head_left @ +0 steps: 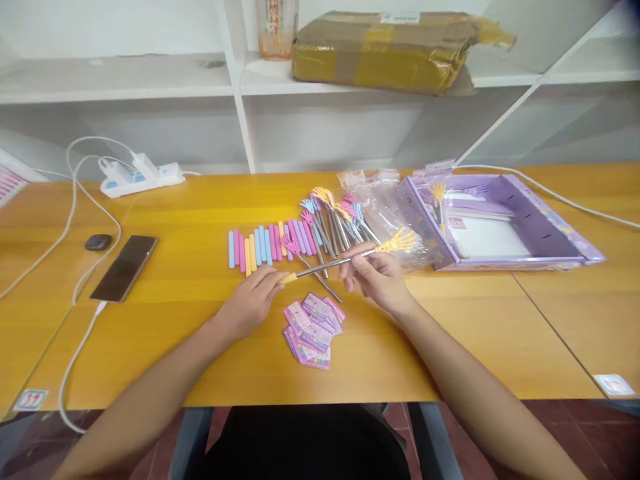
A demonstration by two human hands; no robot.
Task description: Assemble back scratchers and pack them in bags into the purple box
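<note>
One yellow hand-headed back scratcher, held aslant above the desk between handle row and cards; left hand closed round its yellow grip end, right hand pinching the metal shaft below the head. Grip on the shaft; whether fully seated, cannot be told. Outstanding, by judgement: one row of loose handles, pink, yellow, blue and purple, unfitted; one heap of hand-headed rods, mixed colours, handles seemingly wanting; one pink-headed rod, its near end bare, lying partly under the held piece. One fanned pile of printed cards, none seen attached to the held piece. One shallow purple box, open, with a yellow-headed piece at its left side. The work appears early, most parts being unjoined. Edges: desk front just beyond the cards; box wall to the right, crinkled clear bag against it; phone and white cable to the left. Room for moving: from phone to handle row, and in front of the box.
</note>
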